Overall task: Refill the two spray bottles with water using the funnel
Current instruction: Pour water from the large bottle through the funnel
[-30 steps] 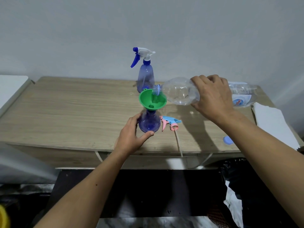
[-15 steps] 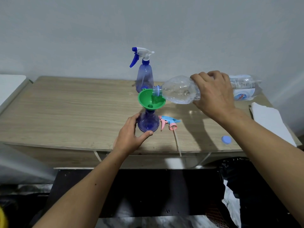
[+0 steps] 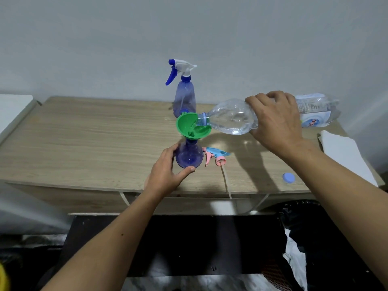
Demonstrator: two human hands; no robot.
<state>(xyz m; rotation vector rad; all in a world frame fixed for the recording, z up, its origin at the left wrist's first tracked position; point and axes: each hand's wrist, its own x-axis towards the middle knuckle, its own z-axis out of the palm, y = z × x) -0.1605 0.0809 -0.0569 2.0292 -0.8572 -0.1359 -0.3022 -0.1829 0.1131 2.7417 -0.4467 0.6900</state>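
Note:
A green funnel [image 3: 188,127] sits in the neck of an open blue spray bottle [image 3: 189,155] near the table's front edge. My left hand [image 3: 168,175] grips that bottle at its base. My right hand [image 3: 275,120] holds a clear water bottle [image 3: 233,118] tipped on its side, its mouth resting over the funnel's rim. Water lies low in the tipped bottle. A second blue spray bottle [image 3: 184,97] with its white and blue trigger head on stands behind, by the wall. A pink and light blue trigger head [image 3: 214,157] with its tube lies right of the open bottle.
The wooden table [image 3: 94,139] stands against a pale wall. A blue bottle cap [image 3: 288,177] lies near the front right edge. White paper [image 3: 344,152] rests at the right end. A white surface [image 3: 12,108] adjoins the table on the left.
My right hand has tilted the water bottle a little further, lowering its mouth into the funnel. My left hand has stayed on the spray bottle.

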